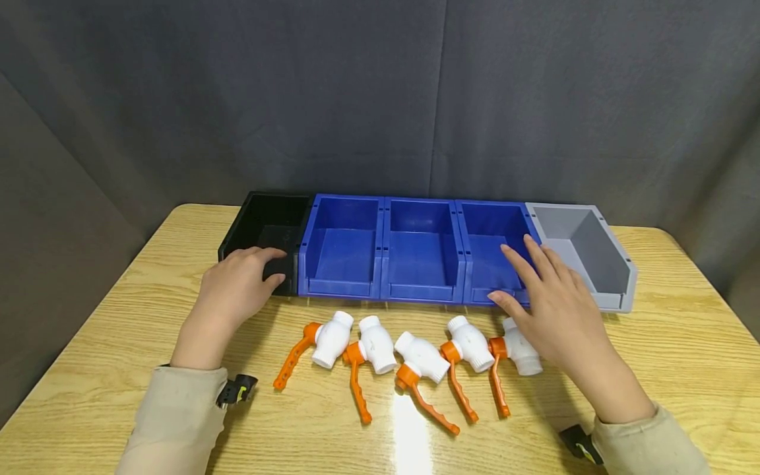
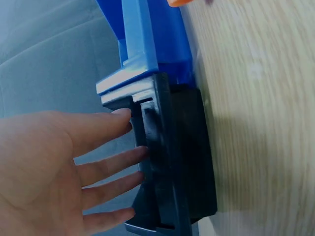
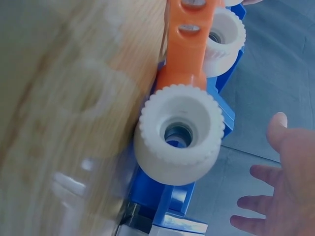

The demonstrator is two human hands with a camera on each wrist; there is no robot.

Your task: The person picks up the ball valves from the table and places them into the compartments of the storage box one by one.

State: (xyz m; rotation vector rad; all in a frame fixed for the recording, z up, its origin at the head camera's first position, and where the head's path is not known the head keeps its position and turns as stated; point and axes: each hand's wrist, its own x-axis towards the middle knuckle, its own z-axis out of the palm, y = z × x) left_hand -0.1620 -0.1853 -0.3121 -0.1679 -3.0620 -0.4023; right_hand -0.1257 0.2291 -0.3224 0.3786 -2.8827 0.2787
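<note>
Two tan sleeves (image 1: 172,422) are nearest to us, and a small black gadget (image 1: 236,390) sits by each wrist. On the left, we see the left hand (image 1: 237,282) at the near end of the black bin (image 1: 276,212). Its fingers are loose and a bit bent, and it holds nothing. We cannot tell if it touches the bin. On the right, the right hand (image 1: 557,313) has its fingers spread and holds nothing too. It is over the near end of the right blue bin (image 1: 489,227) and hides part of the far right valve (image 1: 524,356). We count five white valves (image 1: 423,357) side by side on the wooden table (image 1: 113,330), just on the near side of the bins. Each has an orange handle (image 1: 432,409). The left one's handle points near and left; the others point near and right. We see two more blue bins in the row, then a gray bin (image 1: 602,244) at the right end. Dark cloth (image 1: 332,99) hangs on the far side.
</note>
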